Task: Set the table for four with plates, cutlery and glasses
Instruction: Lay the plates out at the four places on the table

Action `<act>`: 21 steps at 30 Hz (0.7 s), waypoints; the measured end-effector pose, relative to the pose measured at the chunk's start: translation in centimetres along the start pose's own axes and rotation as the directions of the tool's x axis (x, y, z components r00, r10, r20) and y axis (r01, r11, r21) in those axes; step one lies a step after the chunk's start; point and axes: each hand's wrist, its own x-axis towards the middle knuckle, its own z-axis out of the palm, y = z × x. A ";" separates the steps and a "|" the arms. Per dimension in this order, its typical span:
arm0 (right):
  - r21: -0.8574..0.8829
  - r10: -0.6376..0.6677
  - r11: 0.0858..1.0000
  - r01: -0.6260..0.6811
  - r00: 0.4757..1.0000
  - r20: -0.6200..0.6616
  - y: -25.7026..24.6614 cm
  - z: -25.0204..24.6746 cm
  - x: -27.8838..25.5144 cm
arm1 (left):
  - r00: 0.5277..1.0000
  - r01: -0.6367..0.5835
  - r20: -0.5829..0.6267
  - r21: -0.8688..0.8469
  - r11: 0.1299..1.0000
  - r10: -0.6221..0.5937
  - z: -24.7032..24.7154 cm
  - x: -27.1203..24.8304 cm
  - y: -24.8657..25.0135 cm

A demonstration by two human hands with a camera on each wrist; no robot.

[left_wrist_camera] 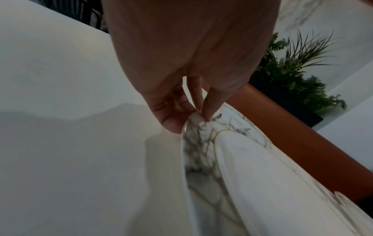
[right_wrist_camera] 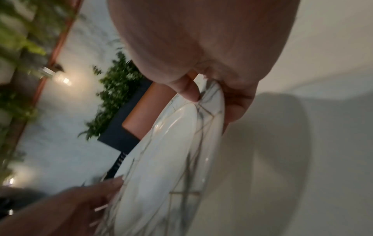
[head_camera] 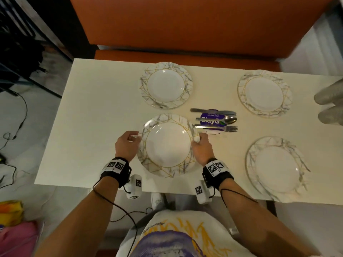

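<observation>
A marbled white plate with gold lines (head_camera: 168,145) hangs just above the white table (head_camera: 89,112) near its front edge. My left hand (head_camera: 132,139) pinches its left rim and my right hand (head_camera: 199,140) pinches its right rim. The left wrist view shows the left hand (left_wrist_camera: 193,115) with thumb over the plate (left_wrist_camera: 232,159) rim and fingers beneath. In the right wrist view the right hand (right_wrist_camera: 210,99) grips the plate (right_wrist_camera: 171,151) the same way. Three more plates lie at far left (head_camera: 166,85), far right (head_camera: 264,93) and near right (head_camera: 276,167). A knife (head_camera: 212,111), spoon (head_camera: 216,119) and fork (head_camera: 216,128) lie mid-table.
The cutlery lies on a purple packet (head_camera: 210,120). An orange bench (head_camera: 185,52) runs behind the table. A grey cushion-like thing (head_camera: 330,101) juts in at the right edge. Cables (head_camera: 14,115) trail on the floor to the left.
</observation>
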 end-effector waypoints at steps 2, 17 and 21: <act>-0.087 -0.038 0.996 0.037 0.999 -0.019 1.1 2.0 -1.2 | 0.999 0.030 0.014 0.024 0.999 -0.031 -1.5 -0.7 -1.4; -0.292 -0.131 0.948 0.128 0.991 0.010 2.7 4.0 -5.0 | 0.993 0.002 0.117 0.217 0.976 -0.028 -4.9 -1.8 -4.3; -0.286 -0.099 0.953 0.103 0.995 0.027 2.8 3.2 -4.5 | 0.991 0.006 0.125 0.248 0.969 -0.038 -4.6 -1.4 -4.0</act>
